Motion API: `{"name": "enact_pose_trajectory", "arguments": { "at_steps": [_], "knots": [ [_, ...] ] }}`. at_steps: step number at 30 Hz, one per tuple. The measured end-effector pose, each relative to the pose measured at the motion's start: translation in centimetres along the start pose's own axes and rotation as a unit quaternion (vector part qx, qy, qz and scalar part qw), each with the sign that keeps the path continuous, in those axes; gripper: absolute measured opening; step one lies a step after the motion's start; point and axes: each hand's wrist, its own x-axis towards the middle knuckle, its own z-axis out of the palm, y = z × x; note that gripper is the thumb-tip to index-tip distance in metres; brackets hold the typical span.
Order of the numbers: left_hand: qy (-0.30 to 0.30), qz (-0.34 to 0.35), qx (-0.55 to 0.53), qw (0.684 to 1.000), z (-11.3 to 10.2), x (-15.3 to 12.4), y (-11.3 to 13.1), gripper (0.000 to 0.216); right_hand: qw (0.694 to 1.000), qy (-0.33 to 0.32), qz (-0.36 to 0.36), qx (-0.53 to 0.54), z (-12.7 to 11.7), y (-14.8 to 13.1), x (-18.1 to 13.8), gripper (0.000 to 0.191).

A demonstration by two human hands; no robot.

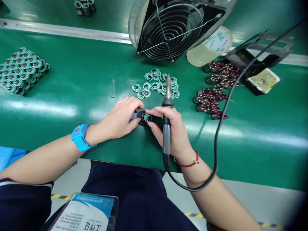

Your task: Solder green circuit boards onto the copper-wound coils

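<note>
A soldering iron [166, 134] is tucked in my right hand [174, 131], its tip pointing away from me and its cable looping over the forearm. The thumb and index finger of that hand also pinch a small round green circuit board [147, 117]. My left hand [125, 117], closed, grips a dark round part [142, 123] with a grey section on its left side. The board sits against the face of this part, where a bit of red shows. Fingers hide much of the part, and its exact kind is unclear. A blue wrist strap [80, 137] circles my left wrist.
Loose round boards [146, 93] lie just beyond my hands. Stacked boards [21, 70] stand at left. Wire-wound black coils [211, 99] are grouped at right, by a soldering iron stand [256, 64] with a sponge [263, 80]. A fan [168, 37] and tape roll [209, 46] stand behind.
</note>
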Motion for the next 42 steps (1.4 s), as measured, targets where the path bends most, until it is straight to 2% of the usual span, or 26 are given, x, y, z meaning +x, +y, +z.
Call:
{"name": "enact_pose_trajectory", "arguments": {
  "at_steps": [6,14,20,23,30,35,42],
  "knots": [
    [-0.008,0.024,-0.037,0.999,-0.6,0.3,-0.4,0.009,0.998,-0.024,0.012,-0.065,-0.2,0.1,0.1,0.041],
    [-0.008,0.023,-0.099,0.995,-0.8,0.6,-0.4,0.011,0.999,-0.039,0.028,-0.008,0.2,0.3,0.0,0.047],
    [-0.029,0.081,-0.103,0.991,-0.9,0.6,-1.1,0.012,0.999,-0.028,0.028,0.025,0.1,0.3,0.2,0.047],
    [-0.023,0.086,-0.109,0.990,-0.8,0.8,-1.3,0.011,0.999,-0.025,0.026,0.028,0.1,0.4,0.2,0.047],
    [0.000,-0.013,-0.160,0.987,-0.2,1.4,-0.6,0.009,0.999,-0.025,0.022,0.026,0.2,0.2,0.0,0.050],
    [0.005,-0.028,-0.178,0.984,0.1,1.4,-0.4,0.008,1.000,0.003,-0.006,-0.023,-0.3,-0.9,-0.1,0.060],
    [0.019,-0.067,-0.211,0.975,0.1,1.5,-0.3,0.008,0.997,-0.002,-0.005,-0.081,-0.4,-1.2,-0.4,0.051]
  ]
}}
